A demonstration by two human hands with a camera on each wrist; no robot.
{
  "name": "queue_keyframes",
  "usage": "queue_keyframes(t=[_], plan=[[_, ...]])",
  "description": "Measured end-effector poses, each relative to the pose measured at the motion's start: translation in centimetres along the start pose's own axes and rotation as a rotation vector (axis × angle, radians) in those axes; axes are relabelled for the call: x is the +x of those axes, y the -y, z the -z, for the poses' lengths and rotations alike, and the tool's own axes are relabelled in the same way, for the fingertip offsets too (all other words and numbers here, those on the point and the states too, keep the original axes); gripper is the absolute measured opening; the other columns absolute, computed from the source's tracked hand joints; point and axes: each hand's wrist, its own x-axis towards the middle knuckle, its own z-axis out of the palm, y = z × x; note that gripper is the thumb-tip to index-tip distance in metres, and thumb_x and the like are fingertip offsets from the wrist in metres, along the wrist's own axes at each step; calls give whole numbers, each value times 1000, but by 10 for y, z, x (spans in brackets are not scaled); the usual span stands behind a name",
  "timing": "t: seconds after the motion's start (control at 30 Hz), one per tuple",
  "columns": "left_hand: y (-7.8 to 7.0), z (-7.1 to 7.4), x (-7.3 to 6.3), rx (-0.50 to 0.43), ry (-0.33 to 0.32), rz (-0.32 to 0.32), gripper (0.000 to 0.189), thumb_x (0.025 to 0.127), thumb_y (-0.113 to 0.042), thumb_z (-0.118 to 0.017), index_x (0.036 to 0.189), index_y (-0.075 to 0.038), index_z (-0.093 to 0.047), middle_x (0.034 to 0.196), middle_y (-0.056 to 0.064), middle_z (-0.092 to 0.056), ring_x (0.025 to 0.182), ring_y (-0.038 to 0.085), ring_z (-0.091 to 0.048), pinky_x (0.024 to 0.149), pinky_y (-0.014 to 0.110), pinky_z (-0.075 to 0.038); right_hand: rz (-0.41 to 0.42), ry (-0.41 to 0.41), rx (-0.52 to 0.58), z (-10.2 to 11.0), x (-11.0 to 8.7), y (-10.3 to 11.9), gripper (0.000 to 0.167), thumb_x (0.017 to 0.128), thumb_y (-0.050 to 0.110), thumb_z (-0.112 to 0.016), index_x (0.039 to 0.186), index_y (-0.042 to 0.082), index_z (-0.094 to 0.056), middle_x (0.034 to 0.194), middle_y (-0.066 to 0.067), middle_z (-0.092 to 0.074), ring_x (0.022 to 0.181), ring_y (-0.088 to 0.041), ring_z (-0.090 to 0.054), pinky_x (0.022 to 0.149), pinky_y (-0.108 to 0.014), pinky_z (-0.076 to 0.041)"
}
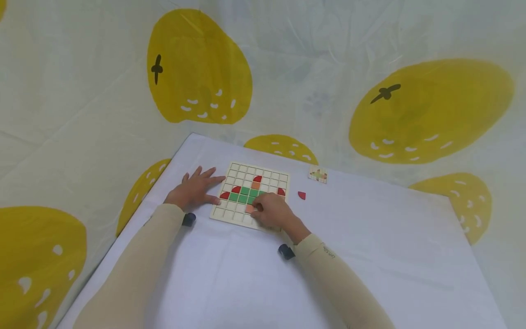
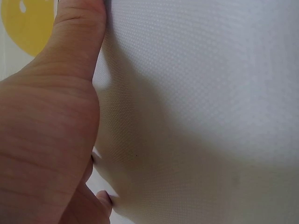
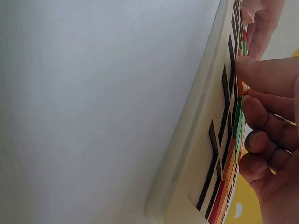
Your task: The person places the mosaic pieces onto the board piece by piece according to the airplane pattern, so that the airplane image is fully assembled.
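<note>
A cream grid board [image 1: 235, 172] lies on the white table. Green square tiles [image 1: 243, 199], red quarter-round tiles [image 1: 257, 178] and orange tiles [image 1: 255, 185] sit in its cells. With fingers spread, my left hand [image 1: 197, 187] rests at the board's left edge, thumb and a finger touching it. Over the lower middle of the board, my right hand [image 1: 276, 211] pinches an orange tile [image 3: 240, 74] between thumb and index finger, its other fingers curled. The right hand covers part of the board's right side. In the left wrist view, the left thumb [image 2: 77, 42] hides the board.
To the right of the board lies a loose red quarter-round tile [image 1: 302, 195]. A small pattern card [image 1: 318, 174] is near the table's back edge. Behind hangs a pale curtain with yellow fruit prints [image 1: 199, 68]. Dark wrist cameras [image 1: 286, 252] sit under both sleeves.
</note>
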Motion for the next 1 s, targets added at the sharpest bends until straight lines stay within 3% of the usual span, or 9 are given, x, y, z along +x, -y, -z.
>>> queue_keyframes(t=[0.37, 0.63, 0.73, 0.83, 1.0], plan=[[-5, 4, -2, -12, 20, 16, 90, 85, -65, -74, 162, -48, -29, 178, 2, -12, 163, 46, 2, 125, 76, -5, 10, -22, 14, 3, -5, -10, 33, 94, 33, -78, 123, 17, -76, 93, 5, -65, 92, -17, -58, 80, -29, -51], [-6, 7, -2, -13, 21, 22, 90, 86, -64, -74, 162, -47, -30, 178, 2, -12, 163, 46, 2, 125, 76, -4, -42, -147, 122, 21, -12, -49, 24, 93, 21, -78, 115, 12, -79, 92, 1, -66, 88, -19, -57, 78, -30, -51], [-7, 9, -3, -19, 28, 19, 89, 86, -64, -74, 162, -46, -30, 178, 3, -12, 163, 46, 2, 125, 76, -4, -101, -183, 150, 30, -16, -69, 27, 93, 18, -77, 117, 7, -77, 94, -5, -67, 89, -22, -57, 79, -35, -51], [-8, 10, -3, -26, 36, 17, 89, 87, -63, -74, 162, -46, -30, 178, 4, -12, 163, 47, 3, 125, 77, -3, -212, -205, 189, 36, -19, -92, 31, 94, 20, -76, 122, 7, -73, 100, -8, -67, 94, -25, -57, 85, -38, -53], [-8, 11, -4, -24, 46, 18, 90, 87, -63, -74, 163, -45, -29, 178, 4, -11, 163, 47, 3, 125, 77, -3, -363, -196, 229, 47, -24, -123, 40, 95, 23, -75, 131, 8, -67, 105, -11, -66, 101, -28, -57, 90, -40, -55]])
